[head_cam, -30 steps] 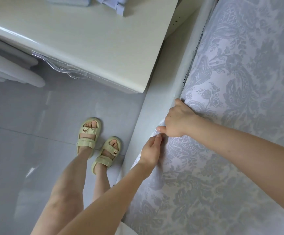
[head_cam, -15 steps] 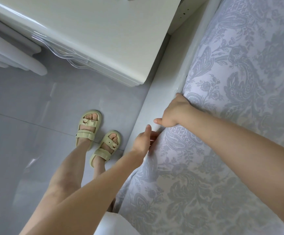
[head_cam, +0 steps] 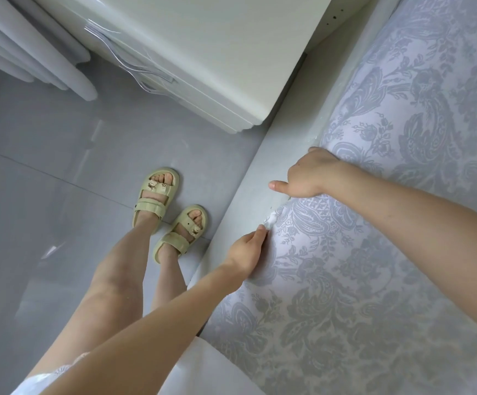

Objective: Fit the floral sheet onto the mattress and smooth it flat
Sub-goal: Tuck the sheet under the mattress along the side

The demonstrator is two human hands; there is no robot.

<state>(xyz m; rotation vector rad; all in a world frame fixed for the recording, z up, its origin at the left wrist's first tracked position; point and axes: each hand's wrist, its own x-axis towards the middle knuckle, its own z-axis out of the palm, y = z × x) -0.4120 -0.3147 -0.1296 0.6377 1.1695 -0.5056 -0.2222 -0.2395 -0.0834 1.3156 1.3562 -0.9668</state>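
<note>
Here, a grey floral sheet (head_cam: 388,266) covers the mattress, which is hidden beneath it, and runs off the right edge of view. A white cabinet (head_cam: 217,52), cut off at the top, stands beside the white bed frame (head_cam: 260,178). The right hand (head_cam: 308,173) lies over the sheet's edge, thumb out, fingers bent down out of sight; whether they grip cannot be told. The left hand (head_cam: 246,249) pinches the sheet's side, thumb by a bunched white hem (head_cam: 270,222).

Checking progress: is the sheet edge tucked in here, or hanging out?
Mostly tucked; a small bunched bit of the floral sheet sticks out between the left hand and right hand.
</note>
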